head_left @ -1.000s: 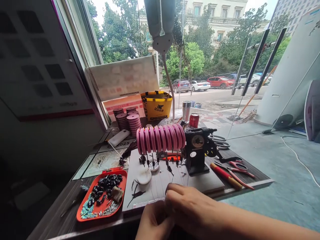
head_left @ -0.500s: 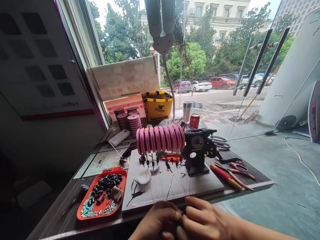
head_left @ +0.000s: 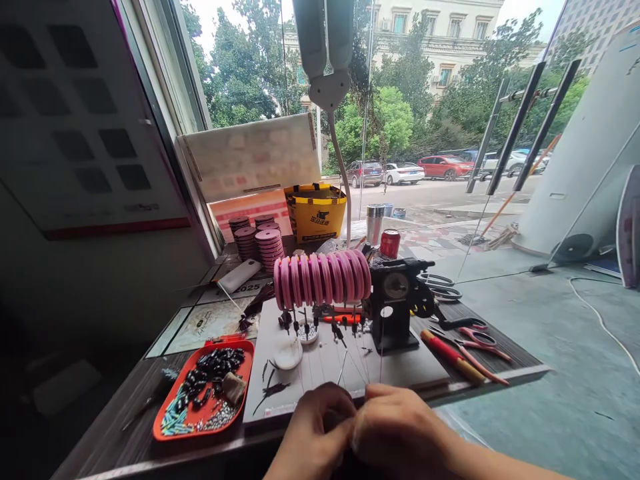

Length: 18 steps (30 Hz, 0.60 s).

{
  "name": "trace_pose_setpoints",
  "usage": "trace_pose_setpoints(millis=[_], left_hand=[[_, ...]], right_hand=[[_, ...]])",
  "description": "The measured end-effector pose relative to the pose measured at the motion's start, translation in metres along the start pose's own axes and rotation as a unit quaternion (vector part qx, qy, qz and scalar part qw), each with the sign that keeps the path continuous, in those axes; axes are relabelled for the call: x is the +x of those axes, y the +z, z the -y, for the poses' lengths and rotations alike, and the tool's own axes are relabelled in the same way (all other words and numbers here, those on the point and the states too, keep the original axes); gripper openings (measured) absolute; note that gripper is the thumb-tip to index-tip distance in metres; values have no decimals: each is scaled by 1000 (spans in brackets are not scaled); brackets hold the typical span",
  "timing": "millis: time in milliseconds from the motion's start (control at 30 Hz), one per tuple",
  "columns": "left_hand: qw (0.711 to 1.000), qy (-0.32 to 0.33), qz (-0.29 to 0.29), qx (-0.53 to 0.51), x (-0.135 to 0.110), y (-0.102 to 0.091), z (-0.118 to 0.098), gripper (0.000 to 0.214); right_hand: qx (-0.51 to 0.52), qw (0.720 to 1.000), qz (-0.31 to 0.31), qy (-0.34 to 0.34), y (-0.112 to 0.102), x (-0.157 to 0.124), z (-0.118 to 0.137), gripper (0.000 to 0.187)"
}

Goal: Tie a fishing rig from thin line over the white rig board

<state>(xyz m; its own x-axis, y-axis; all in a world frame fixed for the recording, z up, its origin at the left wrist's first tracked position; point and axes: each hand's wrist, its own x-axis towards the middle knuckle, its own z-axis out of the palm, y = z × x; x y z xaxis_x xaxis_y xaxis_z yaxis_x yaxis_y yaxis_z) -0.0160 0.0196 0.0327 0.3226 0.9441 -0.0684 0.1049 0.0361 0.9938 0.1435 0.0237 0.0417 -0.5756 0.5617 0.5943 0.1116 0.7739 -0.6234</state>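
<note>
Bare strip of white board (head_left: 320,363) ahead of left hand (head_left: 313,437) and right hand (head_left: 400,433), crossed by thin lines (hard to see). Beyond: pink spool row (head_left: 323,279) and black winder (head_left: 395,307) block way. Left: orange tray (head_left: 203,393). Right: red-handled tools (head_left: 463,350), then table edge.
</note>
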Motion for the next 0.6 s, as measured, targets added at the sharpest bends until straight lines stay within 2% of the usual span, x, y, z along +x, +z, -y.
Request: trace_pose_setpoints(millis=[33,100,167,200,267,500,600], left_hand=[[999,39,-11,28,-2,2,2,30],[988,103,-71,87,-6,7,8,33],[965,153,-157,145,-10,15,16,30],[952,171,-195,162,-12,18,19,28],[936,194,-238,169,-14,23,24,25],[965,134,-186,126,-12,20,23,30],[944,150,-204,210,-14,22,19,26]], right_hand=[[60,995,-7,73,-2,2,2,34],[200,958,-29,204,-4,7,4,27],[317,909,-51,264,-4,11,4,27],[352,893,-57,274,-3,13,2,28],[370,884,-66,278,-3,17,-1,29],[346,896,-70,270,-5,18,0,32],[343,895,-70,277,-5,17,2,29]])
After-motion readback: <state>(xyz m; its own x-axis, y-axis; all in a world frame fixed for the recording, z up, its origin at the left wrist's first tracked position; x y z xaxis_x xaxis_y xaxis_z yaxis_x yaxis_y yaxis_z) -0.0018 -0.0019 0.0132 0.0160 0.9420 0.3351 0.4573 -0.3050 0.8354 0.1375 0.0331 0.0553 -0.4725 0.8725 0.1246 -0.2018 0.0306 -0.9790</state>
